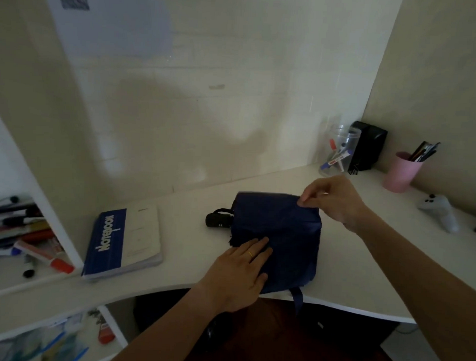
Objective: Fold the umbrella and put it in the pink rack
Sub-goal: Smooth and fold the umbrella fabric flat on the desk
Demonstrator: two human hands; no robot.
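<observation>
On the near edge of the white desk, both hands are working the umbrella. The left hand lies flat on the near-left part of the navy fabric, fingers straight and pressing down, with a thin yellow ring on one finger. The right hand is at the far-right corner of the fabric, thumb and fingertips pinching the cloth edge there. So the hands sit apart, one at each end of the bundle.

The umbrella itself lies on the desk as a flattish, roughly folded navy packet, its black handle sticking out to the left with a little loop on it. A navy strap hangs off the near desk edge.

Left of the umbrella, a blue and white notebook lies flat, well apart from the fabric. Further left there's a white shelf stuffed with markers and pens.

Far right, against the wall: a clear plastic jar with markers inside, a black box-like thing just beside it (can't tell what it is), then a pink cup holding pens. Near that, a white game controller lies on the desk.
</observation>
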